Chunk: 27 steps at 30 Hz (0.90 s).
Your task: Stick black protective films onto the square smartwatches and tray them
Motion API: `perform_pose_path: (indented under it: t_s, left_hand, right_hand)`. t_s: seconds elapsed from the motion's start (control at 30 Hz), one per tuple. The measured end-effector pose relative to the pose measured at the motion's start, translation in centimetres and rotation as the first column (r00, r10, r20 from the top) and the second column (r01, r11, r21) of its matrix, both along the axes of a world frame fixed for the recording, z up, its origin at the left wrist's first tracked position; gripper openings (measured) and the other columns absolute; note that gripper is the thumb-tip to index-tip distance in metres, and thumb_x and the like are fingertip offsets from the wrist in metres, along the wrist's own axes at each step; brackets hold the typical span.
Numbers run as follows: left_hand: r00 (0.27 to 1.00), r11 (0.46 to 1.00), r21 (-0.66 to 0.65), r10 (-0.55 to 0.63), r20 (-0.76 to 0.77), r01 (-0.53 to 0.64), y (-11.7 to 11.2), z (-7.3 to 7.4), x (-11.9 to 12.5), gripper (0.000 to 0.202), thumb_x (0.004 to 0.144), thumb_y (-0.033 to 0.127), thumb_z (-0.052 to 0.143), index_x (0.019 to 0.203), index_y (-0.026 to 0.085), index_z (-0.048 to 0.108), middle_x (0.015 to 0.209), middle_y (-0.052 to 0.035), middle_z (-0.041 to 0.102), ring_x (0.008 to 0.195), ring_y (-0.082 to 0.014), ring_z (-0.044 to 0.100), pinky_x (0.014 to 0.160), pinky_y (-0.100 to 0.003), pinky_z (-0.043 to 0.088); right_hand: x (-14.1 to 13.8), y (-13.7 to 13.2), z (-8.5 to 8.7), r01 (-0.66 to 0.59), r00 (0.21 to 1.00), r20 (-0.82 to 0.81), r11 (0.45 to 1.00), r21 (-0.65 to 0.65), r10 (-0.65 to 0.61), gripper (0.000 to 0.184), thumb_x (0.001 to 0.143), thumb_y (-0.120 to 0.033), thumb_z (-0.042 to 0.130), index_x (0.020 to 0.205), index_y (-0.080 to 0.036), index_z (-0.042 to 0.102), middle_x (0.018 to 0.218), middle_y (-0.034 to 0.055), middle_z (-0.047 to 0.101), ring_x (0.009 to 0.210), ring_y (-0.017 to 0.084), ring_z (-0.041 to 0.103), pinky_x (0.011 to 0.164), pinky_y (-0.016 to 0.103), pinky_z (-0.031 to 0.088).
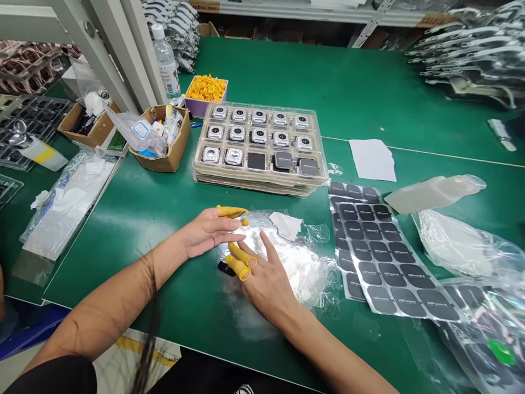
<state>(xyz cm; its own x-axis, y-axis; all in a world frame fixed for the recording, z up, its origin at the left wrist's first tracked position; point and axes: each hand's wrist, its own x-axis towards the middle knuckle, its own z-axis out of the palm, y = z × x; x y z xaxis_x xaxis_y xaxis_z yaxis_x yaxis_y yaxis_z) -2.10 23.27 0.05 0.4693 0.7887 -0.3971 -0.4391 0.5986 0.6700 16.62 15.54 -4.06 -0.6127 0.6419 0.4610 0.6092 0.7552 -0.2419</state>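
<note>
Clear plastic bag [250, 320], white and crumpled-looking inside, lies on the green counter [135, 262] directly under both hands; contents cannot be told. Left hand [207, 232] rests at its near-left edge, fingers extended and loosely apart, grip open, pinching nothing. Yellow finger cots [232, 212] cover at least two of its fingers. Right hand [268, 287] lies spread on the bag, grip also open, with two cotted fingertips [241, 257] on the film. Small black piece [226, 268] sits just beside those fingertips, partly hidden. White paper scrap [286, 225] lies on the bag's far side.

Handling note: open, flat fingers appear well suited here, spreading pressure across the film, while the cots seem to keep skin off it.

Beyond the hands, a stacked tray [260, 148] holds square devices in rows. To the right lie sheets of black printed pads [389, 257]. A purple-edged box of yellow cots [206, 87] stands behind the tray's left end.
</note>
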Motion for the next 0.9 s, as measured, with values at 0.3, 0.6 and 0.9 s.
perform_pose_path:
  t_s: [0.3, 0.6, 0.9]
  left_hand:
    - [0.965, 0.987, 0.123, -0.067, -0.255, 0.101, -1.0, -0.7, 1.4, 0.045, 0.059, 0.019, 0.091, 0.1, 0.015, 0.073, 0.096, -0.004, 0.069, 0.089, -0.0154, 0.067, 0.088, -0.033, 0.054]
    - [0.55, 0.758, 0.529, 0.274, -0.789, 0.381, -2.8, -2.0, 3.0, 0.026, 0.062, 0.035, 0.088, 0.068, 0.02, 0.069, 0.051, 0.0053, 0.05, 0.059, -0.0142, 0.058, 0.056, -0.026, 0.043]
    - [0.567, 0.686, 0.612, 0.343, -0.749, 0.393, -2.9, -2.2, 3.3, 0.039, 0.062, 0.029, 0.089, 0.098, 0.022, 0.077, 0.078, -0.001, 0.077, 0.071, -0.0178, 0.07, 0.074, -0.03, 0.056]
  right_hand:
    - [4.2, -2.7, 5.9, -0.272, 0.952, -0.278, 0.763, -0.587, 0.126, 0.027, 0.09, -0.005, 0.052, 0.102, -0.024, 0.068, 0.144, 0.0107, 0.055, 0.145, 0.031, 0.04, 0.118, 0.063, 0.032]
    - [4.2, 3.2, 4.0, -0.16, 0.424, -0.389, 0.355, -0.921, -0.818, 0.039, 0.064, -0.051, 0.087, 0.088, -0.022, 0.077, 0.089, 0.0057, 0.074, 0.068, 0.017, 0.062, 0.065, 0.033, 0.053]
    - [2.4, 2.4, 3.2, -0.222, 0.387, -0.354, 0.286, -0.932, -0.852, 0.035, 0.06, -0.047, 0.09, 0.078, -0.021, 0.076, 0.084, 0.0041, 0.073, 0.079, 0.018, 0.066, 0.08, 0.034, 0.056]
